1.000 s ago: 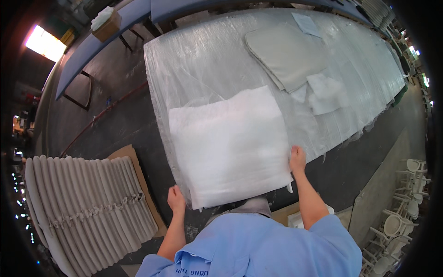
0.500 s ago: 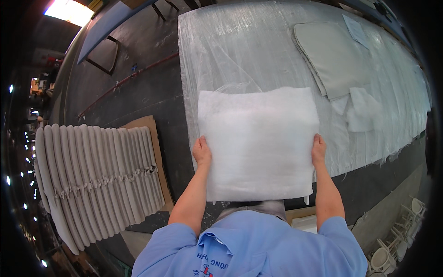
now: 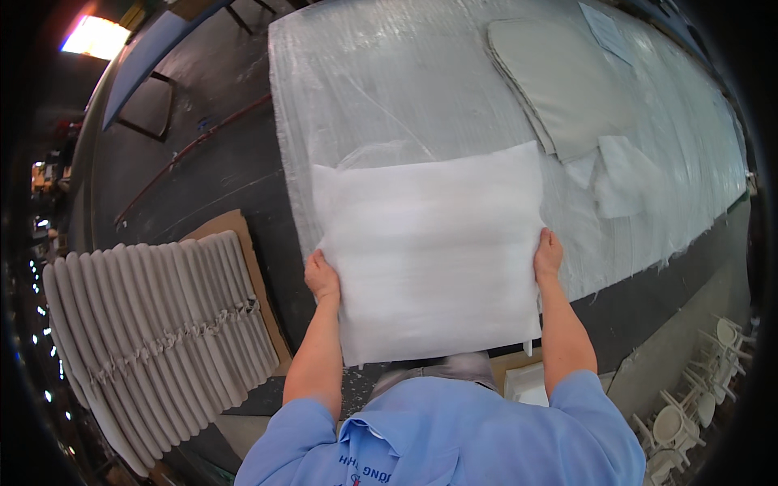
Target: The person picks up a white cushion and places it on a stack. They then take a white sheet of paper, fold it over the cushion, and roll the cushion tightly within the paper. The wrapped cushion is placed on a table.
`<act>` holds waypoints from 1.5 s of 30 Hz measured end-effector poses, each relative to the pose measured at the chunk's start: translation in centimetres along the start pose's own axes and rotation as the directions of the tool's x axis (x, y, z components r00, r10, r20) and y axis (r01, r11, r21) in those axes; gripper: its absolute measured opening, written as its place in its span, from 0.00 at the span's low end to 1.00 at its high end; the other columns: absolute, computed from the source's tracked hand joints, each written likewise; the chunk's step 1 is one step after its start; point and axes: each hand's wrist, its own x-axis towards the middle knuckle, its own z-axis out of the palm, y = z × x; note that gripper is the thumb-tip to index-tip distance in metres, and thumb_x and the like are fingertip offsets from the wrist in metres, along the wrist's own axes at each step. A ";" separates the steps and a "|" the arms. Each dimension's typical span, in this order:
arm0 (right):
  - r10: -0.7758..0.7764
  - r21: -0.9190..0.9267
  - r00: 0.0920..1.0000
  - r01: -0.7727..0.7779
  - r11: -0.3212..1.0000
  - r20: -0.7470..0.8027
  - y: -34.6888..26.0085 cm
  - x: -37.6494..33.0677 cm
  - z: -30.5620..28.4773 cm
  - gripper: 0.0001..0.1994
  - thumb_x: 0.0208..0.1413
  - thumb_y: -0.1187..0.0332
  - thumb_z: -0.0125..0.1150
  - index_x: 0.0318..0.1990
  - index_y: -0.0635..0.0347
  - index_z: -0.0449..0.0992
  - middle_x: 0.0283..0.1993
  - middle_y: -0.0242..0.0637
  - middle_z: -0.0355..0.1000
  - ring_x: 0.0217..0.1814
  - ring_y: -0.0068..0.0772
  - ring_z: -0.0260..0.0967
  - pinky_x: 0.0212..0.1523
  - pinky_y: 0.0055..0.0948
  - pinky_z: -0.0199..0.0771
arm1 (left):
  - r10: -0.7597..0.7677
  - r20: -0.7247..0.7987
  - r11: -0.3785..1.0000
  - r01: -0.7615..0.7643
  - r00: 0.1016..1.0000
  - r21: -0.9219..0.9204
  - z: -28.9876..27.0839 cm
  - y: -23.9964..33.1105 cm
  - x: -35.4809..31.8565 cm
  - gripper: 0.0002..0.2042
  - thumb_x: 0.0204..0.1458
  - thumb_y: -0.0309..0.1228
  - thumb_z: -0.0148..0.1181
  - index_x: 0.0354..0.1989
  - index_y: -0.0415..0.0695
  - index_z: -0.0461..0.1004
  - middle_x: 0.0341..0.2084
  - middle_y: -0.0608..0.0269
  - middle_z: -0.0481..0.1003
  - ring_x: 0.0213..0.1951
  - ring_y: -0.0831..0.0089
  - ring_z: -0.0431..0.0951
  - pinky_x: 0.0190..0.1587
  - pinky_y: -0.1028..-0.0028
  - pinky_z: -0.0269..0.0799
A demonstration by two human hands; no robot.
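A thick, roughly square pad of white batting (image 3: 433,259) is held in front of my body, over the near edge of a plastic-covered table (image 3: 365,89). My left hand (image 3: 322,276) grips its left edge, and my right hand (image 3: 549,253) grips the right edge at about the same height. The fingers of both hands curl behind the pad, partly out of sight. Beyond it on the plastic lies a stack of beige fabric pieces (image 3: 559,85). Scraps of white batting (image 3: 622,178) rest beside that stack.
At the left stands a row of beige padded cushions (image 3: 162,324) against a cardboard sheet (image 3: 261,300). A paper sheet (image 3: 605,32) lies at the table's far right. Several pale stools or chair frames (image 3: 677,425) stand on the floor at lower right. A blue-topped table (image 3: 150,49) is at far left.
The batting pad and both hands have shifted slightly left relative to my body, and the pad has tilted, its right side higher. The surroundings have slid left in view. Both hands keep their grip.
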 end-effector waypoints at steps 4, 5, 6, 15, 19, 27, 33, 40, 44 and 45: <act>0.049 -0.106 0.998 -0.052 0.993 -0.032 -0.1 0.1 0.2 0.22 0.71 0.54 0.50 0.35 0.67 0.75 0.32 0.51 0.76 0.34 0.46 0.72 0.40 0.42 0.69 | -0.020 -0.026 0.999 0.021 0.999 0.043 0.1 0.4 -0.2 0.21 0.68 0.46 0.48 0.42 0.39 0.79 0.36 0.44 0.81 0.41 0.44 0.81 0.45 0.54 0.74; 0.035 -0.116 0.996 -0.044 0.992 -0.078 0.2 0.0 0.2 0.22 0.71 0.54 0.50 0.34 0.66 0.75 0.32 0.52 0.75 0.34 0.48 0.72 0.39 0.44 0.69 | -0.034 -0.036 0.998 0.036 0.999 0.047 0.2 0.6 -0.6 0.21 0.68 0.46 0.48 0.42 0.40 0.79 0.36 0.44 0.81 0.41 0.43 0.80 0.45 0.54 0.74; 0.017 -0.121 0.992 -0.031 0.992 -0.122 0.2 0.1 0.4 0.22 0.70 0.55 0.50 0.33 0.66 0.74 0.31 0.53 0.75 0.33 0.50 0.71 0.39 0.45 0.69 | -0.037 -0.041 0.997 0.040 0.998 0.058 0.4 0.7 -0.5 0.21 0.68 0.46 0.48 0.42 0.40 0.79 0.36 0.44 0.81 0.41 0.43 0.80 0.44 0.53 0.74; 0.007 -0.188 0.998 -0.018 0.982 -0.055 -0.4 0.1 1.1 0.20 0.69 0.56 0.52 0.36 0.66 0.78 0.36 0.54 0.78 0.39 0.55 0.75 0.44 0.45 0.72 | -0.038 -0.035 0.998 0.039 0.999 0.049 -0.1 0.9 -0.9 0.20 0.67 0.45 0.48 0.44 0.40 0.79 0.39 0.43 0.81 0.44 0.41 0.80 0.48 0.52 0.73; -0.034 0.020 0.997 0.033 0.999 0.073 1.6 2.4 -1.6 0.24 0.71 0.52 0.50 0.54 0.67 0.77 0.53 0.52 0.77 0.55 0.46 0.74 0.58 0.40 0.70 | -0.045 0.121 0.969 0.073 0.992 -0.237 -0.7 1.3 -0.2 0.24 0.69 0.47 0.48 0.53 0.36 0.77 0.42 0.51 0.82 0.47 0.52 0.81 0.53 0.59 0.73; 0.268 0.186 0.828 -0.401 0.897 0.493 -8.5 5.9 -0.9 0.33 0.72 0.42 0.44 0.62 0.68 0.71 0.57 0.43 0.74 0.57 0.36 0.70 0.60 0.34 0.67 | -0.192 0.654 0.744 0.543 0.732 -0.389 -5.6 4.7 4.2 0.34 0.65 0.65 0.44 0.46 0.41 0.79 0.37 0.68 0.81 0.37 0.68 0.79 0.45 0.65 0.73; -0.013 0.209 0.966 -0.042 0.977 0.257 -8.2 5.8 3.2 0.24 0.71 0.50 0.51 0.35 0.64 0.76 0.32 0.34 0.74 0.33 0.30 0.63 0.40 0.34 0.67 | 0.079 0.274 0.996 -0.062 0.958 -0.069 -2.0 5.7 5.1 0.26 0.65 0.53 0.52 0.35 0.38 0.79 0.32 0.49 0.80 0.37 0.52 0.80 0.43 0.58 0.72; -0.064 -0.076 0.998 0.066 0.995 0.025 -5.7 6.9 4.8 0.24 0.70 0.51 0.52 0.33 0.67 0.75 0.32 0.44 0.77 0.34 0.37 0.70 0.40 0.41 0.67 | 0.051 0.014 0.997 -0.050 0.999 -0.058 0.0 4.3 4.3 0.23 0.66 0.49 0.51 0.35 0.39 0.79 0.35 0.42 0.80 0.40 0.42 0.79 0.43 0.52 0.71; -0.010 -0.007 0.987 0.011 1.000 0.162 -5.7 7.0 4.7 0.24 0.69 0.51 0.53 0.44 0.68 0.81 0.44 0.46 0.81 0.46 0.40 0.76 0.51 0.39 0.72 | -0.006 0.053 0.996 0.001 0.999 0.091 1.2 4.7 4.4 0.22 0.66 0.49 0.52 0.39 0.39 0.80 0.36 0.43 0.81 0.40 0.47 0.79 0.46 0.56 0.72; -0.050 0.086 0.985 0.036 0.996 0.166 -5.8 7.7 4.0 0.24 0.69 0.51 0.54 0.49 0.68 0.82 0.48 0.46 0.82 0.50 0.40 0.76 0.55 0.37 0.72 | -0.011 0.122 0.998 0.003 0.992 0.067 1.2 3.9 5.4 0.22 0.66 0.49 0.53 0.43 0.39 0.81 0.36 0.45 0.82 0.40 0.52 0.80 0.48 0.59 0.73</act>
